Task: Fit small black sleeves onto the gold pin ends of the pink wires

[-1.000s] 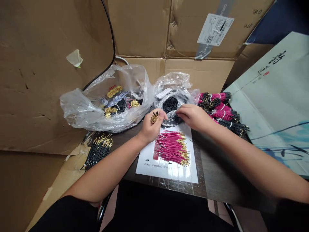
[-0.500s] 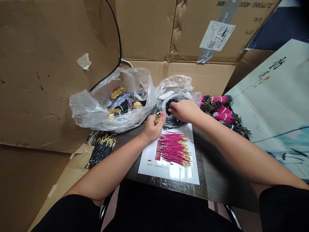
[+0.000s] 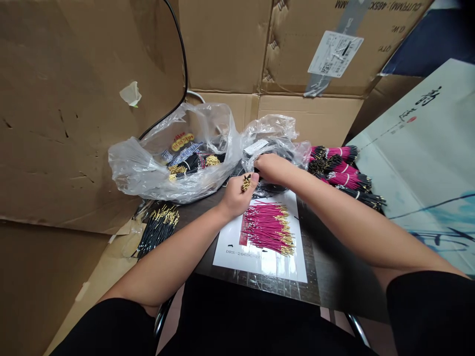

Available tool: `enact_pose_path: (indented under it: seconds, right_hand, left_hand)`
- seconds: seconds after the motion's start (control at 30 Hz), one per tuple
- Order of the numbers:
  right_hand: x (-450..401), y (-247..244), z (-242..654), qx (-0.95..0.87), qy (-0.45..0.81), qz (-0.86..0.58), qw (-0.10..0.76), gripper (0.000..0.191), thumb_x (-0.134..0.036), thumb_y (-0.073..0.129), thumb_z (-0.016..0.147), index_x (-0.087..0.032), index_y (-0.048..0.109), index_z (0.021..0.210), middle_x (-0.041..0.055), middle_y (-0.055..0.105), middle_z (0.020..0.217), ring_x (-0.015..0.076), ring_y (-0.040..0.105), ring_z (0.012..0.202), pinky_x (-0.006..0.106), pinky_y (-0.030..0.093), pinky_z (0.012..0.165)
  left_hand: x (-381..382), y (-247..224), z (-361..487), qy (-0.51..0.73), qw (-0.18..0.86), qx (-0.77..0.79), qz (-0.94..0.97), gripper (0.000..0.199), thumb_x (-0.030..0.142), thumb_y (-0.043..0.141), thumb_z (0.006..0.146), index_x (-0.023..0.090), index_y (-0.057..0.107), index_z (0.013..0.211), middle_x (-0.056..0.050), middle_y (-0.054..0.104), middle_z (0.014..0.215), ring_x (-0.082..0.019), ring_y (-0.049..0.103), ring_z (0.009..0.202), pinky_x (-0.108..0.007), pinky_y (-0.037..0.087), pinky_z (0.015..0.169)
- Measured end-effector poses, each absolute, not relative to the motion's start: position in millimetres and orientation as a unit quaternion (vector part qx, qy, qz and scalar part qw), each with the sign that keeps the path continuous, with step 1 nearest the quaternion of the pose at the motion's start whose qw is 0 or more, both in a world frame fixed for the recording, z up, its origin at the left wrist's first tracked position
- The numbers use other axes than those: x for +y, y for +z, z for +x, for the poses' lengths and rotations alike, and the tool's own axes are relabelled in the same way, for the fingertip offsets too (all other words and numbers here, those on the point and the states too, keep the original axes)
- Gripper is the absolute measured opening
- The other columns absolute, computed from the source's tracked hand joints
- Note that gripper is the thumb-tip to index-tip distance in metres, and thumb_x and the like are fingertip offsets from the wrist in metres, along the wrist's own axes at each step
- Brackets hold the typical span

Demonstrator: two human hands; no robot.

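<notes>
My left hand (image 3: 238,194) is closed around a bundle of wires (image 3: 246,183), its gold terminal ends poking out beside the thumb. A few black bits show among those ends. My right hand (image 3: 272,167) is curled just beside it, over the front of a clear plastic bag (image 3: 276,129); its fingertips are mostly hidden, and so is anything between them. Below the hands, a row of pink wires (image 3: 265,225) with gold terminals lies on a white printed sheet (image 3: 241,262).
At left stands a larger clear bag (image 3: 135,170) holding bundled wires. Loose black wires (image 3: 158,232) with gold ends lie near my left forearm. Tied pink and black wire bundles (image 3: 343,173) are stacked at right. Cardboard (image 3: 222,54) walls the back and left of the table.
My right hand has shifted slightly left, from the black pieces in the bag's opening to beside my left hand. The left hand still grips the wires and has barely moved.
</notes>
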State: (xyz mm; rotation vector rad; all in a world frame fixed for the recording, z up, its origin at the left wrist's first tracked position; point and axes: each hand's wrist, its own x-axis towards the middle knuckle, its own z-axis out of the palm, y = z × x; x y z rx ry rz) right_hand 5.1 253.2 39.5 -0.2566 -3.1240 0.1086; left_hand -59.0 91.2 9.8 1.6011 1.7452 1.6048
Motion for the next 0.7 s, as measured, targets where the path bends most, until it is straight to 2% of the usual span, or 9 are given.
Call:
enact_pose_path:
  seconds: [0.13, 0.3, 0.5, 0.57, 0.7]
  right_hand:
    - [255, 38, 7, -0.996, 0.016, -0.087, 0.012, 0.018, -0.009, 0.051, 0.08, -0.013, 0.068, 0.081, 0.0136, 0.066, 0.079, 0.0208, 0.058, 0.073, 0.034, 0.037, 0.065]
    - [261, 39, 12, -0.996, 0.019, -0.081, 0.041, 0.018, -0.013, 0.052, 0.083, -0.016, 0.068, 0.077, 0.01, 0.067, 0.076, 0.019, 0.059, 0.072, 0.032, 0.038, 0.065]
    - [266, 54, 24, -0.991, 0.034, -0.089, 0.097, 0.019, -0.018, 0.053, 0.086, -0.019, 0.071, 0.09, 0.0073, 0.071, 0.088, 0.0195, 0.062, 0.08, 0.032, 0.043, 0.072]
    - [267, 64, 36, -0.985, 0.048, -0.101, 0.129, 0.018, -0.021, 0.054, 0.086, -0.02, 0.072, 0.091, 0.0065, 0.072, 0.09, 0.02, 0.064, 0.082, 0.033, 0.045, 0.074]
    - [266, 77, 76, -0.948, 0.135, -0.143, 0.249, 0.014, -0.027, 0.062, 0.084, -0.023, 0.073, 0.09, 0.0045, 0.073, 0.087, 0.0206, 0.066, 0.078, 0.036, 0.049, 0.073]
  left_hand:
    - [92, 9, -60, 0.555, 0.135, 0.604, 0.555, 0.044, 0.045, 0.038, 0.096, 0.019, 0.035, 0.062, 0.005, 0.032, 0.055, -0.009, 0.03, 0.052, -0.027, 0.024, 0.053]
    - [92, 10, -59, 0.543, 0.13, 0.605, 0.568, 0.043, 0.044, 0.038, 0.097, 0.019, 0.034, 0.062, 0.005, 0.031, 0.054, -0.008, 0.029, 0.051, -0.027, 0.024, 0.053]
    - [91, 11, -59, 0.526, 0.125, 0.614, 0.575, 0.042, 0.043, 0.038, 0.097, 0.02, 0.032, 0.062, 0.005, 0.029, 0.054, -0.009, 0.028, 0.051, -0.027, 0.023, 0.051]
    - [91, 11, -58, 0.522, 0.12, 0.615, 0.579, 0.043, 0.043, 0.037, 0.097, 0.02, 0.031, 0.062, 0.005, 0.029, 0.054, -0.009, 0.028, 0.051, -0.027, 0.023, 0.051]
    - [91, 11, -57, 0.508, 0.105, 0.617, 0.592, 0.042, 0.041, 0.036, 0.098, 0.02, 0.031, 0.061, 0.005, 0.03, 0.054, -0.009, 0.03, 0.051, -0.027, 0.024, 0.052]
